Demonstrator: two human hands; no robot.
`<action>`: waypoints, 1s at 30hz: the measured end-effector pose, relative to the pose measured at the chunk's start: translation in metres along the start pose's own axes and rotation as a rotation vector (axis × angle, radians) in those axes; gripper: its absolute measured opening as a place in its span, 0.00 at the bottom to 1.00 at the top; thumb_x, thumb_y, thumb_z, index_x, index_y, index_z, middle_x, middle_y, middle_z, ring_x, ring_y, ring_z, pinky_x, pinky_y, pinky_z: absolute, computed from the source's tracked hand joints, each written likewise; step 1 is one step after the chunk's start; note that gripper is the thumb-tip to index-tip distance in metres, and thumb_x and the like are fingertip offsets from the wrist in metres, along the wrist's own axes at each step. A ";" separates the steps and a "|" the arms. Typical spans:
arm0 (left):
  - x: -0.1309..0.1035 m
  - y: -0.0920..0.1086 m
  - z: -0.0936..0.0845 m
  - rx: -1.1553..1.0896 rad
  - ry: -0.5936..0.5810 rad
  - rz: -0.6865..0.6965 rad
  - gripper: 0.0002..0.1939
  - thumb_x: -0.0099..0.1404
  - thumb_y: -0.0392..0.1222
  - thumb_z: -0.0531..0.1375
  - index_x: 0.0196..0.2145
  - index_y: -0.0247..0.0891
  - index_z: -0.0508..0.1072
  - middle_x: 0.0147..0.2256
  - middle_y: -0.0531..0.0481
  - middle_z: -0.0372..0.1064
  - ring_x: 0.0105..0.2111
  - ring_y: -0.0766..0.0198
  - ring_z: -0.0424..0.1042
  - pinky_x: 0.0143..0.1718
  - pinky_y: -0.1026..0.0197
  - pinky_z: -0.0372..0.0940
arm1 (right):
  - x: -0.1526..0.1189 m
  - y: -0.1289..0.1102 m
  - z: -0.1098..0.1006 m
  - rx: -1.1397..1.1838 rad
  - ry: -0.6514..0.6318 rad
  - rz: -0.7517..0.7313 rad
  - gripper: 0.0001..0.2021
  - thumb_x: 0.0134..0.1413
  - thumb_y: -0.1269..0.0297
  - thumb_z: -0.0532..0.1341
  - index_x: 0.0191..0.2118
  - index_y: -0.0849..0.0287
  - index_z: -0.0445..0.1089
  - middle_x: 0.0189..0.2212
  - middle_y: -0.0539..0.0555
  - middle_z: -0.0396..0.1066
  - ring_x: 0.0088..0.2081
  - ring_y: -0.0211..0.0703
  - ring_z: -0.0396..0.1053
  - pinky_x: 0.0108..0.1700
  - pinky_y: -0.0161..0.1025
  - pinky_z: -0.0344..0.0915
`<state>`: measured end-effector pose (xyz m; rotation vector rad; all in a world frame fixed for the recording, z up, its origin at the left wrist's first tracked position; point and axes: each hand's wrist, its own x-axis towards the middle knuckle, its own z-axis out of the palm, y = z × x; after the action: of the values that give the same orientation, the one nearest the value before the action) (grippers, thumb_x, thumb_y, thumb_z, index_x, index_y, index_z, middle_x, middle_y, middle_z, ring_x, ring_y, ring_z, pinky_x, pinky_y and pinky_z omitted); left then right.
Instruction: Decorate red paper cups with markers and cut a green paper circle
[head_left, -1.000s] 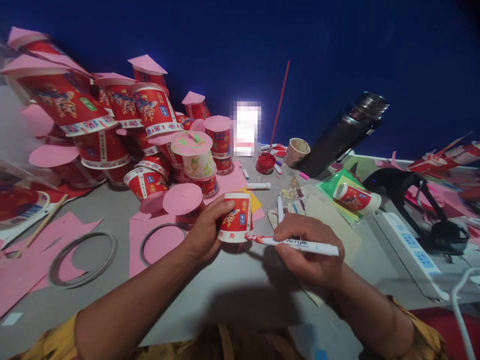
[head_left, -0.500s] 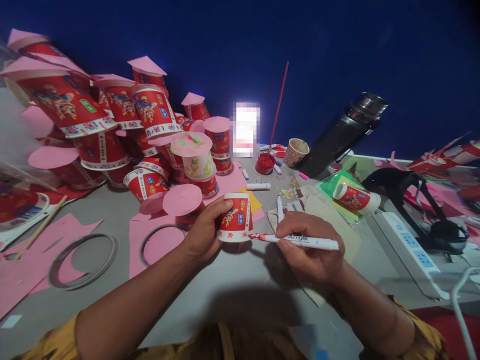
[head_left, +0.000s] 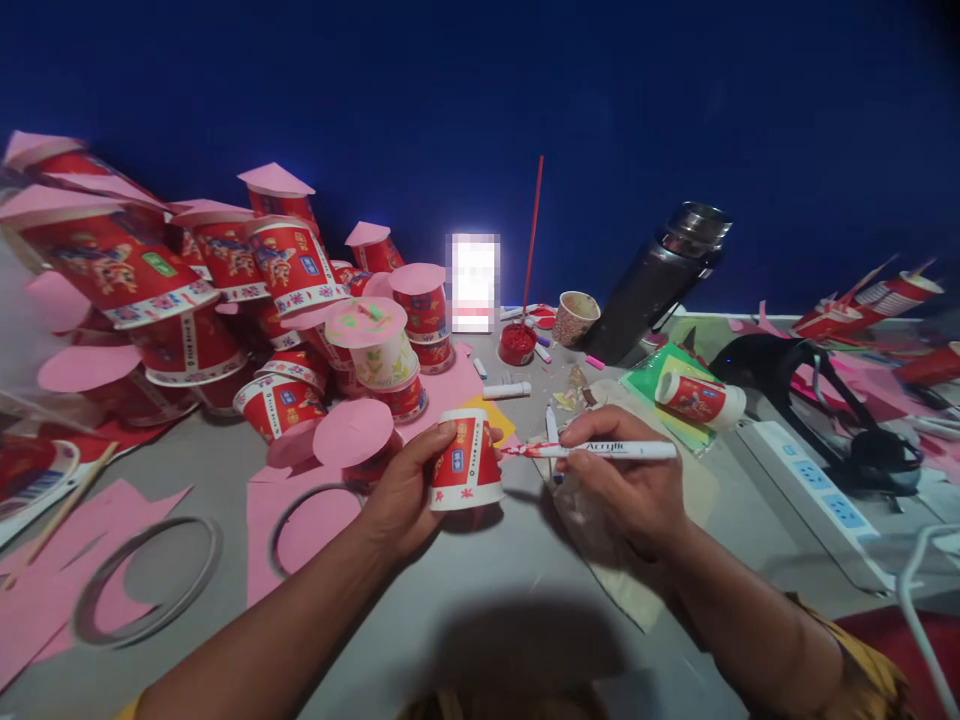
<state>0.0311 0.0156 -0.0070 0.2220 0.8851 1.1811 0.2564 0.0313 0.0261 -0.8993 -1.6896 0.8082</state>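
Observation:
My left hand (head_left: 409, 490) is wrapped round a red paper cup (head_left: 466, 460) with a white band at its lower rim, where small red marks show. In my right hand (head_left: 626, 480) is a white marker (head_left: 634, 450) lettered "Acrylic", held in a pinch. Its red-stained tip points left at the cup, with a small gap between them. Another white marker (head_left: 506, 391) lies behind the cup. To the left stand several red cups (head_left: 292, 265) topped with pink paper.
A red pot (head_left: 517, 344) holding a thin stick, a patterned cup (head_left: 577, 318) and a black flask (head_left: 652, 285) stand at the back. A power strip (head_left: 817, 495) lies right. Grey rings (head_left: 214, 560) and pink paper (head_left: 154, 510) lie left.
The marker tip has come off the cup's white band and sits higher beside the cup. The cup has turned in my left hand. The whole view has shifted.

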 end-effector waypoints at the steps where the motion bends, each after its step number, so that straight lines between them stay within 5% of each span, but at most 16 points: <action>1: 0.000 0.000 0.000 -0.002 0.012 -0.011 0.12 0.70 0.38 0.62 0.43 0.27 0.82 0.39 0.34 0.84 0.33 0.51 0.84 0.37 0.51 0.82 | 0.001 0.004 0.000 0.038 0.012 0.042 0.03 0.59 0.65 0.70 0.34 0.55 0.78 0.25 0.49 0.78 0.26 0.40 0.74 0.28 0.34 0.68; 7: -0.001 0.001 -0.002 -0.019 0.091 -0.005 0.06 0.65 0.36 0.66 0.38 0.31 0.80 0.34 0.40 0.83 0.31 0.54 0.83 0.36 0.55 0.81 | 0.015 0.024 0.000 0.326 0.167 0.288 0.11 0.58 0.56 0.73 0.34 0.56 0.76 0.22 0.47 0.74 0.20 0.34 0.65 0.22 0.31 0.62; 14: -0.005 0.007 0.011 -0.049 0.129 -0.022 0.10 0.71 0.37 0.60 0.42 0.27 0.79 0.35 0.36 0.82 0.29 0.54 0.82 0.34 0.52 0.81 | 0.044 0.027 -0.021 0.600 0.372 0.303 0.22 0.48 0.46 0.78 0.33 0.56 0.70 0.21 0.44 0.71 0.18 0.29 0.58 0.20 0.27 0.57; 23: -0.004 0.003 0.010 -0.048 0.141 -0.059 0.11 0.74 0.38 0.61 0.43 0.26 0.80 0.37 0.35 0.82 0.31 0.54 0.83 0.38 0.53 0.82 | 0.014 0.032 0.006 0.517 0.089 0.400 0.21 0.52 0.46 0.76 0.32 0.58 0.73 0.21 0.48 0.73 0.19 0.32 0.63 0.21 0.28 0.59; 30: 0.006 0.002 0.006 -0.057 0.151 -0.001 0.10 0.73 0.35 0.61 0.39 0.27 0.81 0.36 0.38 0.83 0.30 0.58 0.82 0.35 0.57 0.81 | 0.000 0.013 0.005 0.217 -0.049 0.181 0.08 0.60 0.59 0.71 0.34 0.57 0.77 0.24 0.50 0.77 0.23 0.38 0.71 0.25 0.32 0.66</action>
<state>0.0349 0.0235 -0.0050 0.0864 0.9817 1.2320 0.2536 0.0371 0.0134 -0.8951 -1.5420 1.1212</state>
